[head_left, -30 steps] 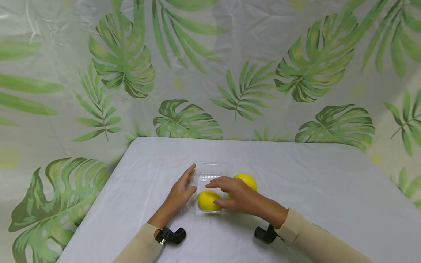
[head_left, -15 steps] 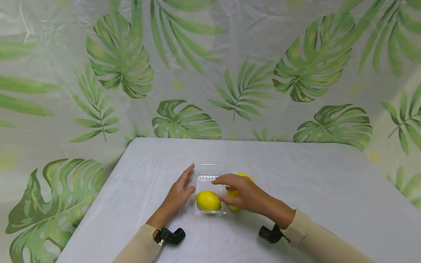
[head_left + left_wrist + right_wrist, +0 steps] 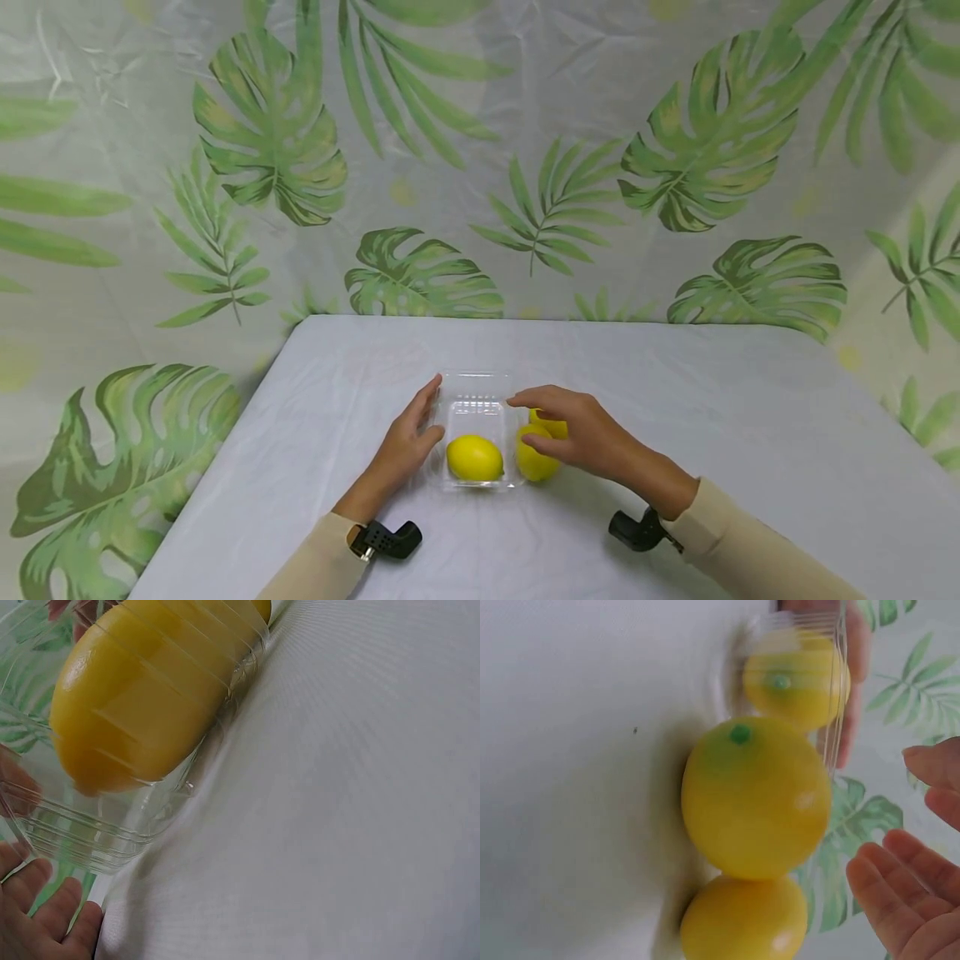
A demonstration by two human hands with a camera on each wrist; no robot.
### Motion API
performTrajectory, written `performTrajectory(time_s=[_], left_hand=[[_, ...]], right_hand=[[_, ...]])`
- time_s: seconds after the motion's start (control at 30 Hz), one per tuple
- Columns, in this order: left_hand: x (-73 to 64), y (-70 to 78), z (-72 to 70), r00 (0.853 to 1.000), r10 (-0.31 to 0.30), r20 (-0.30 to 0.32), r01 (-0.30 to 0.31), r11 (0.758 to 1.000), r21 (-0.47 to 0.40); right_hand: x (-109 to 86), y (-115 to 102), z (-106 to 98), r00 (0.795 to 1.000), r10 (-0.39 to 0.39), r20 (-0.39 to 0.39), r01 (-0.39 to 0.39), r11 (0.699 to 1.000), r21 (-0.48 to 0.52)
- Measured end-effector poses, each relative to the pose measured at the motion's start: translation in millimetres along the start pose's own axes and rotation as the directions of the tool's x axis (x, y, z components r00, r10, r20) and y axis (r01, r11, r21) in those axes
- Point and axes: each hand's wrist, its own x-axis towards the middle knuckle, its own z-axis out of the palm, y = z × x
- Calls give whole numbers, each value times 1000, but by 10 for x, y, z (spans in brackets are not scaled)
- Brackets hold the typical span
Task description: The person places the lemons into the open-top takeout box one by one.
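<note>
A clear plastic clamshell container [image 3: 480, 408] lies with its lid open on the white table. One yellow lemon [image 3: 475, 457] sits in its near part. My left hand [image 3: 408, 435] rests along the container's left side, fingers extended and thumb near the rim. Just right of the container are two more lemons, a nearer one [image 3: 536, 455] and another [image 3: 744, 922] touching it. My right hand [image 3: 585, 429] hovers over these two, fingers spread and holding nothing, and partly hides them in the head view. In the right wrist view, its fingers [image 3: 889, 889] stand apart from the lemons.
The white-covered table [image 3: 712, 400] extends to both sides and behind the container. A leaf-patterned sheet [image 3: 562, 100] hangs behind the table. Each wrist carries a small black camera, the left camera [image 3: 393, 540] and the right camera [image 3: 637, 529].
My right hand has moved right, away from the lemon in the container, to over the two lemons beside it. The left hand and the container have stayed in place.
</note>
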Motion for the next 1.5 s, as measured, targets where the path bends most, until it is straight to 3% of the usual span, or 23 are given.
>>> performTrajectory(time_s=[0.4, 0.7, 1.07, 1.5], left_hand=[[2, -32, 3, 1000, 8, 8, -8, 1000, 7], [85, -384, 66, 999, 26, -32, -26, 1000, -2], [78, -412, 66, 999, 26, -39, -26, 1000, -2], [87, -393, 63, 1000, -8, -29, 8, 1000, 8]], right_hand=[[-89, 97, -88, 997, 44, -60, -47, 998, -52], [-124, 201, -138, 994, 64, -92, -72, 994, -82], [-177, 378, -135, 991, 91, -102, -98, 993, -64], [-220, 499, -88, 987, 155, -36, -156, 988, -22]])
